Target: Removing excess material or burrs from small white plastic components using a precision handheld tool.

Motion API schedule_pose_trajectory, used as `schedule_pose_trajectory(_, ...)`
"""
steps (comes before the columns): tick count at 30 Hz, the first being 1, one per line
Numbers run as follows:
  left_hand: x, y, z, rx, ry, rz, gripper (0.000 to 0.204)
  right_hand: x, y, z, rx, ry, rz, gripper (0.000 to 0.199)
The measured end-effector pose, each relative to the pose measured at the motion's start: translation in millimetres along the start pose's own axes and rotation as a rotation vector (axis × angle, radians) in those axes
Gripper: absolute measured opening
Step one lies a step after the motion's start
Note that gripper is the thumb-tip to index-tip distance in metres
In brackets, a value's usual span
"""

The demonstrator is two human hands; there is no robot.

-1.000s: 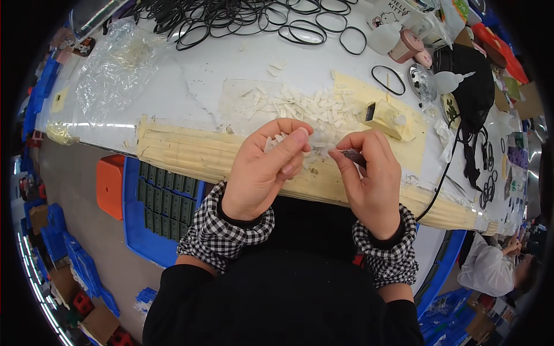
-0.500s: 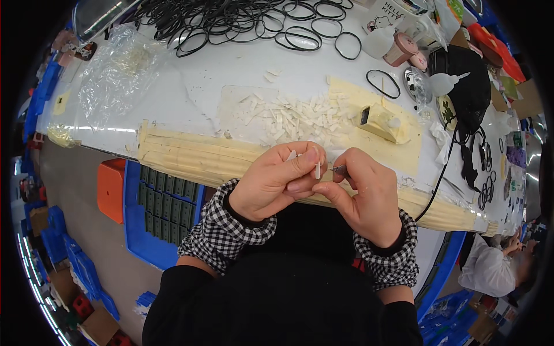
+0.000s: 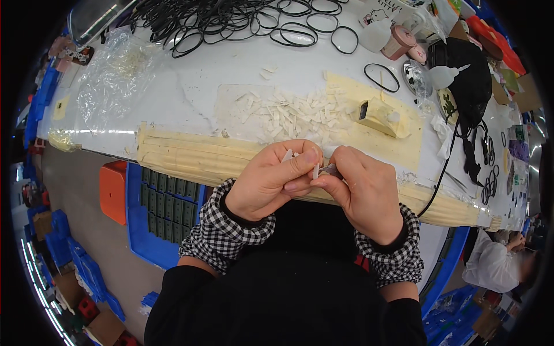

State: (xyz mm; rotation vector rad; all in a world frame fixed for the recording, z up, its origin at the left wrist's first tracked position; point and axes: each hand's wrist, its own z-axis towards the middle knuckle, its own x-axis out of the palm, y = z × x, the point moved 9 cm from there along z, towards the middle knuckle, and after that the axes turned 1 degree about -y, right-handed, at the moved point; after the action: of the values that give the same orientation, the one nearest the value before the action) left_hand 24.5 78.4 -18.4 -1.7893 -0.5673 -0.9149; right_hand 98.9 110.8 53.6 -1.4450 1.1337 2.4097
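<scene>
Between thumb and fingers of my left hand [image 3: 268, 180] is pinched a small white strip [image 3: 315, 171], its end sticking up. Another white piece [image 3: 288, 155] shows behind that thumb. My right hand [image 3: 369, 190] closes on a small grey metal blade [image 3: 332, 169], mostly hidden by the fingers, its tip right at the strip; whether they touch I cannot tell. Just beyond both hands lies a loose pile of small white strips [image 3: 297, 115], spread over a clear sheet and yellow paper [image 3: 407, 147]. A yellow-taped block [image 3: 381, 117] stands on that paper.
Black rubber rings [image 3: 190, 23] heap at the back. Crumpled clear plastic [image 3: 118, 72] lies at left. Pink jar [image 3: 399, 41], black bag [image 3: 467, 75] and cable [image 3: 441, 179] crowd the right. Padding [image 3: 190, 153] covers the table edge; below stands a blue crate [image 3: 138, 230].
My right hand has moved slightly left, bringing the grey blade up to the white strip. My left hand keeps its pinch. The whole view has shifted a little.
</scene>
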Motion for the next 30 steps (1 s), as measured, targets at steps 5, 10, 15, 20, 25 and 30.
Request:
schedule_pose_trajectory(5,-1.6,-1.7,-0.5,0.008,-0.021,0.020,0.021,0.5,2.3,0.8,0.002,0.020,-0.051,0.030)
schedule_pose_trajectory(10,-1.2,-2.5,-0.7,0.005,-0.018,0.004,0.020,-1.6,1.3,1.2,0.004,-0.010,-0.055,0.031)
schedule_pose_trajectory(15,-4.2,-3.1,-2.3,-0.020,-0.052,0.021,0.017,-1.1,2.5,2.0,-0.008,-0.003,-0.082,0.031)
schedule_pose_trajectory(20,-5.9,-2.3,-1.8,-0.023,-0.061,0.036,0.017,0.0,2.3,2.1,-0.005,0.016,-0.095,0.030)
schedule_pose_trajectory(25,-5.4,-3.7,-1.3,-0.015,-0.057,0.036,0.017,0.5,2.4,2.7,0.018,0.044,-0.058,0.034)
schedule_pose_trajectory(30,-7.1,-3.5,-2.5,-0.016,-0.080,0.036,0.018,-1.2,2.0,3.0,-0.011,0.000,-0.083,0.032)
